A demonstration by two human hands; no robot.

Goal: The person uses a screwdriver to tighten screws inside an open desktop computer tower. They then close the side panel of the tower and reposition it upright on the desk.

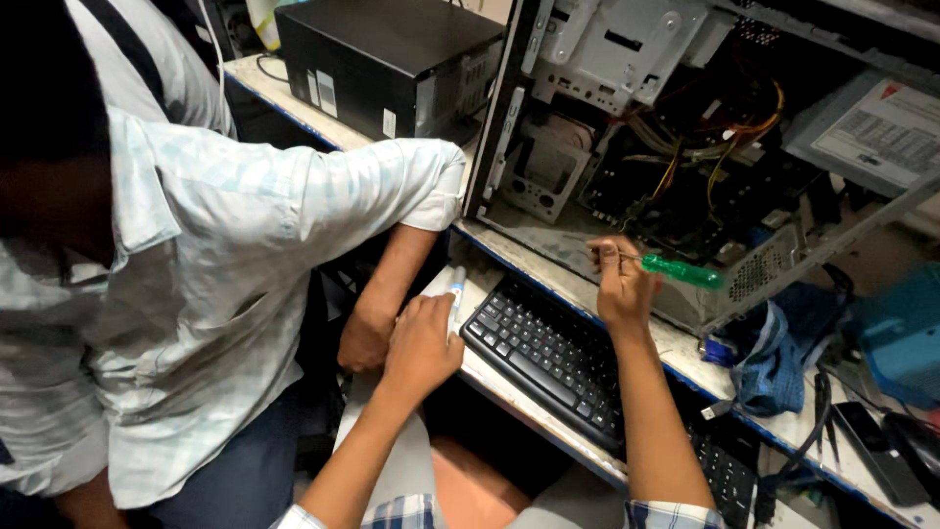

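Our right hand (619, 284), fingers pinched on a green-handled translucent plastic screwdriver (676, 269), levels it toward the open grey metal computer case (685, 147); left hand (423, 338), fingers curled together, steadies a white pen-like tube (456, 286) beside the black plastic keyboard (548, 358).

**A crowded repair counter in dim light**

A pale counter (509, 387) with a blue front edge runs diagonally from the upper left down to the lower right. At its far end stands a closed black computer tower (382, 59). Beside it an open computer case (685, 127) lies with coloured wiring showing inside. A black keyboard (548, 353) rests near the counter's edge. To the right lie a crumpled blue cloth (783, 362), dark cables and a flat black device (876, 451). The light is soft, with deep shadow under the counter.
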